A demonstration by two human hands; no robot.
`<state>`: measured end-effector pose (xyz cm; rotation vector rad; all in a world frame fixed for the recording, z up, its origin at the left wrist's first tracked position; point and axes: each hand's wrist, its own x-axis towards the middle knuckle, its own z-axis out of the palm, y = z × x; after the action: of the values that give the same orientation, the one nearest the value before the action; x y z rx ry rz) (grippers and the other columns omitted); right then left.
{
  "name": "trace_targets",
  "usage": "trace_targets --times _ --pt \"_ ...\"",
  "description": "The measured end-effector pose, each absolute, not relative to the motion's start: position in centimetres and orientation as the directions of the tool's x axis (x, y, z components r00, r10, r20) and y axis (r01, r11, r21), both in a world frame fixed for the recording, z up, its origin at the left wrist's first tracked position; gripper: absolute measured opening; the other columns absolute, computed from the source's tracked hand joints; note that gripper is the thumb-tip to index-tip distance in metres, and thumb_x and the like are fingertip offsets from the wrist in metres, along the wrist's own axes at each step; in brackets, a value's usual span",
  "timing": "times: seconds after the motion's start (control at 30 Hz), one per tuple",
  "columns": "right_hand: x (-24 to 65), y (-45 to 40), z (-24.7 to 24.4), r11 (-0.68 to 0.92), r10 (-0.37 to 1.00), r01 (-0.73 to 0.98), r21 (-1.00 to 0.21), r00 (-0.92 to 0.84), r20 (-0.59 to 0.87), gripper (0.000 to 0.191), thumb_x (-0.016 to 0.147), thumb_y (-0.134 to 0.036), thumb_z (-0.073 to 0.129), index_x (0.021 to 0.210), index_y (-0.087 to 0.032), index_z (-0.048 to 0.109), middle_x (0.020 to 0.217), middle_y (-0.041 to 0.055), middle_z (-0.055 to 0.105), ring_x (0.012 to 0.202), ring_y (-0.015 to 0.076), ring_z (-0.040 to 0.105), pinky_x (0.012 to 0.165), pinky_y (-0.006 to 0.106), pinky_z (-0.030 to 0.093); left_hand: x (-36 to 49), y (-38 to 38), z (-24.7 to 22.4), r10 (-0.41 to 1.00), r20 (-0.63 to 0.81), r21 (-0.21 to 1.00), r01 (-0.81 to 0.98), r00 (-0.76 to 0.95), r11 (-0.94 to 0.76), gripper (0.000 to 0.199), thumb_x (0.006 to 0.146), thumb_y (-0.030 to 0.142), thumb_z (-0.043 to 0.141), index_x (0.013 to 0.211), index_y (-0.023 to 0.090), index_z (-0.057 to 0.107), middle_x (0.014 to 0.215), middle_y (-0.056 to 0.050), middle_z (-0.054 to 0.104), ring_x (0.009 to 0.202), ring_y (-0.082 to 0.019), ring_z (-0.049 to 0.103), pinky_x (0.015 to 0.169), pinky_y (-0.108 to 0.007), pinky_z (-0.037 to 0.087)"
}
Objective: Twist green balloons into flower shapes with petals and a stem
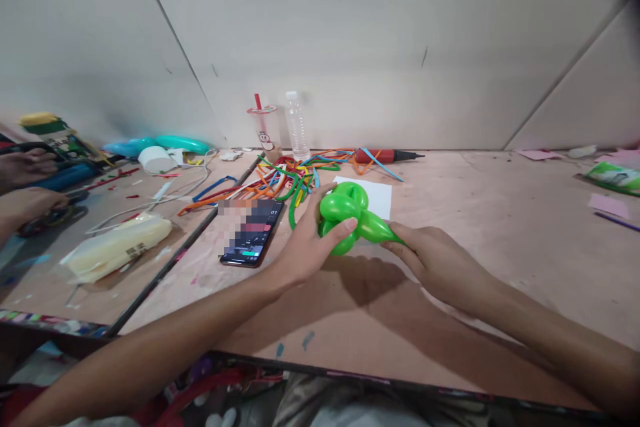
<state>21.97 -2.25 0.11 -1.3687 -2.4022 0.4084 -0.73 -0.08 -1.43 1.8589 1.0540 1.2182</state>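
Note:
A green twisted balloon [343,208] with several round bubbles is held above the table in the middle of the view. My left hand [320,233] grips the bubbles from the left, its thumb across the front. At the right, my right hand [417,250] pinches the thin tapered end of the same balloon. A white sheet of paper [379,197] lies behind the balloon. Left of my left hand, a phone [253,233] with a lit screen lies on the table. Behind it spreads a pile of uninflated long balloons [300,177] in several colours.
Behind the pile stand a lidded cup [265,133] and a clear bottle [297,127], with a red pump [383,156] beside them. Another person's hands [33,207] are at the far left, near a yellowish packet [120,247]. A green packet [615,175] lies far right.

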Motion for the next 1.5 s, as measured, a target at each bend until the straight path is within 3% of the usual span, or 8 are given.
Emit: trace_targets --times 0.23,0.5,0.67,0.8,1.0,1.1,1.33,1.5 --pt "22.0 -2.1 -0.3 0.488 0.870 0.750 -0.447 -0.457 0.182 0.020 0.089 -0.018 0.051 0.109 -0.021 0.057 0.091 0.0062 0.072 0.077 0.0227 0.065 0.065 0.028 0.042 -1.4 -0.7 -0.5 0.797 0.514 0.681 0.414 0.318 -0.604 0.073 0.087 0.047 0.069 0.148 0.025 0.036 0.154 -0.011 0.042 0.141 -0.030 0.041 0.117 -0.047 0.032" --pt "21.3 -2.9 -0.3 0.446 0.883 0.665 -0.599 -0.437 0.173 0.016 0.090 -0.023 0.055 0.106 -0.021 0.057 0.099 0.0061 0.072 0.082 0.0231 0.066 0.068 0.029 0.043 -0.9 -2.1 -0.8 0.721 0.520 0.583 0.426 0.459 -0.692 0.086 0.086 0.049 0.070 0.156 0.029 0.025 0.162 -0.011 0.031 0.151 -0.032 0.027 0.123 -0.050 0.024" --pt "21.4 -3.0 -0.4 0.471 0.876 0.647 -0.600 -0.423 0.231 0.022 0.087 -0.020 0.056 0.109 -0.022 0.057 0.099 0.0048 0.072 0.080 0.0222 0.065 0.068 0.029 0.043 -1.2 -2.5 -0.8 0.713 0.490 0.659 0.322 0.501 -0.680 0.099 0.083 0.053 0.071 0.160 0.028 0.013 0.166 -0.012 0.023 0.150 -0.034 0.027 0.123 -0.050 0.024" --pt "21.5 -2.8 -0.4 0.496 0.868 0.681 -0.539 -0.398 0.295 0.013 0.084 -0.020 0.056 0.098 -0.021 0.058 0.093 0.0045 0.071 0.077 0.0211 0.063 0.067 0.030 0.042 -1.1 -2.3 -1.1 0.763 0.435 0.798 0.189 0.478 -0.573 0.095 0.085 0.058 0.067 0.159 0.026 0.018 0.166 -0.010 0.023 0.150 -0.032 0.027 0.121 -0.046 0.030" --pt "21.1 -3.3 0.0 0.588 0.808 0.660 -0.468 -0.508 0.299 0.013 0.087 -0.023 0.057 0.100 -0.020 0.058 0.101 0.0071 0.070 0.085 0.0222 0.063 0.071 0.030 0.044 -0.4 -1.6 -1.4 0.856 0.212 0.975 -0.044 0.471 -0.218 0.069 0.081 0.054 0.073 0.138 0.021 0.051 0.138 -0.010 0.060 0.126 -0.029 0.056 0.103 -0.039 0.049" --pt "21.1 -3.6 0.1 0.620 0.782 0.669 -0.410 -0.565 0.262 0.009 0.088 -0.023 0.056 0.095 -0.020 0.059 0.098 0.0069 0.070 0.083 0.0216 0.063 0.070 0.030 0.042 -0.3 -1.6 -1.3 0.871 0.140 0.989 -0.021 0.470 -0.148 0.055 0.076 0.051 0.078 0.117 0.017 0.064 0.117 -0.008 0.069 0.108 -0.028 0.064 0.090 -0.036 0.053" --pt "21.8 -3.0 -0.7 0.652 0.758 0.708 -0.270 -0.609 0.234 0.017 0.093 -0.023 0.046 0.092 -0.018 0.063 0.085 0.0069 0.072 0.073 0.0206 0.063 0.063 0.029 0.035 -0.1 -1.8 -1.4 0.912 0.215 0.951 0.138 0.350 -0.278 0.056 0.074 0.051 0.079 0.115 0.017 0.062 0.109 -0.007 0.067 0.103 -0.026 0.062 0.089 -0.037 0.051" --pt "21.9 -2.8 -0.6 0.615 0.788 0.719 -0.324 -0.570 0.231 0.012 0.088 -0.021 0.049 0.079 -0.019 0.058 0.076 0.0038 0.067 0.065 0.0184 0.058 0.060 0.028 0.033 -0.2 -1.7 -1.4 0.916 0.239 0.934 0.180 0.323 -0.308 0.051 0.077 0.054 0.076 0.111 0.018 0.062 0.103 -0.005 0.064 0.099 -0.024 0.061 0.089 -0.038 0.051"
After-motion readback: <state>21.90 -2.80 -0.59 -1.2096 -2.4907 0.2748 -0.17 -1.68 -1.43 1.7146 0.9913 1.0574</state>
